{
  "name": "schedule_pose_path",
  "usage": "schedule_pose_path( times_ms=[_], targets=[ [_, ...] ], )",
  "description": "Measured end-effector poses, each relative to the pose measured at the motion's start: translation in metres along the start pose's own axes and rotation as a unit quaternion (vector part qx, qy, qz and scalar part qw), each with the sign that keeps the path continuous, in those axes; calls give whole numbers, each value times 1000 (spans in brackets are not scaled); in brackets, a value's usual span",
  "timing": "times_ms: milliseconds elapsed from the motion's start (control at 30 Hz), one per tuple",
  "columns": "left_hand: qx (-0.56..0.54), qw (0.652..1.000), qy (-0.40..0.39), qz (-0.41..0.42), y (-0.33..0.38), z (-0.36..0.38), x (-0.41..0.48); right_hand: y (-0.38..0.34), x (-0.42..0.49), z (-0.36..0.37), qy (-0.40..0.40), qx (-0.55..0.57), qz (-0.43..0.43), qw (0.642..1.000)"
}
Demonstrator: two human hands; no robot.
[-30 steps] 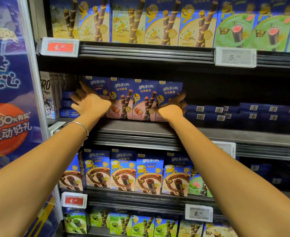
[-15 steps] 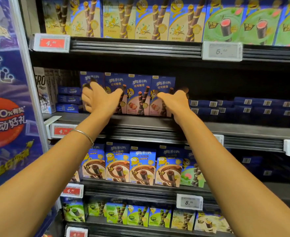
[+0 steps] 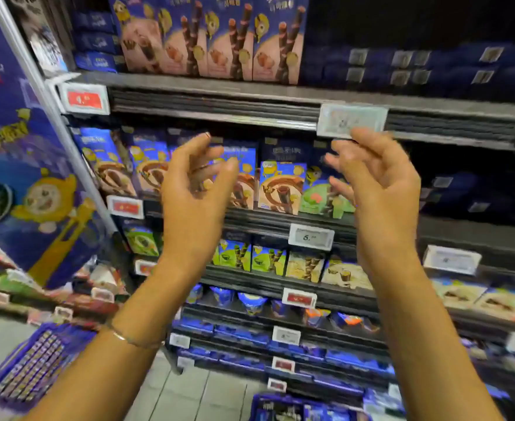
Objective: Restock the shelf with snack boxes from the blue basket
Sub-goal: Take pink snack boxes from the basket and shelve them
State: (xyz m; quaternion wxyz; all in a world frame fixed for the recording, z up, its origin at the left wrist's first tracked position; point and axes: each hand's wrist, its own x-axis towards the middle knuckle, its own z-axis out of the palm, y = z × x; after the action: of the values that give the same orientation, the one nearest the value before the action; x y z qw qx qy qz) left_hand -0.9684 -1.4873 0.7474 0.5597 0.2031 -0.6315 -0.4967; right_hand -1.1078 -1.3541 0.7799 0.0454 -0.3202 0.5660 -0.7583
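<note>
Snack boxes (image 3: 283, 414) lie in the blue basket (image 3: 257, 404) at the foot of the shelf (image 3: 219, 112), well below and between the raised left hand (image 3: 192, 202) and right hand (image 3: 380, 189), both empty with loosely curled fingers, neither plainly nearer, box axis too blurred to tell.

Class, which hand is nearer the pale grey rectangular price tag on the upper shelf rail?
Right. The right hand sits just below the pale grey price tag; the left hand is lower and leftward.
</note>
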Motion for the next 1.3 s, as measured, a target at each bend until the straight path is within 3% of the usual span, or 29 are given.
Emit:
schedule_pose_path(
  times_ms=[167,267,400,567,667,800,900,967,1067,1133,1300],
  targets=[
    [50,978,-60,-196,-82,-23,-135,80,-100,-60,-1,-58,185,981],
    [132,937,-115,-302,-133,-39,-212,129,-169,-99,3,-108,296,949],
    [149,877,-145,-433,-187,-52,-302,185,-258,-154,32,-193,391,900],
    [162,817,-164,-529,-224,-51,-395,255,-347,-225,61,-245,504,826],
    [153,790,-170,-569,-263,-40,-446,319,-397,-268,60,-283,529,798],
    [148,776,-185,-585,-354,-21,-525,443,-456,-317,-9,-364,498,787],
    [147,771,-192,-589,-433,-8,-582,543,-502,-337,-112,-480,394,776],
    [131,783,-181,-580,-479,3,-611,604,-529,-342,-204,-562,323,734],
    [116,816,-178,-538,-536,18,-642,676,-561,-345,-316,-633,283,647],
    [101,835,-176,-511,-560,22,-656,707,-577,-352,-315,-656,244,641],
    [62,855,-158,-490,-589,27,-680,732,-594,-369,-230,-687,87,684]
  ],
)
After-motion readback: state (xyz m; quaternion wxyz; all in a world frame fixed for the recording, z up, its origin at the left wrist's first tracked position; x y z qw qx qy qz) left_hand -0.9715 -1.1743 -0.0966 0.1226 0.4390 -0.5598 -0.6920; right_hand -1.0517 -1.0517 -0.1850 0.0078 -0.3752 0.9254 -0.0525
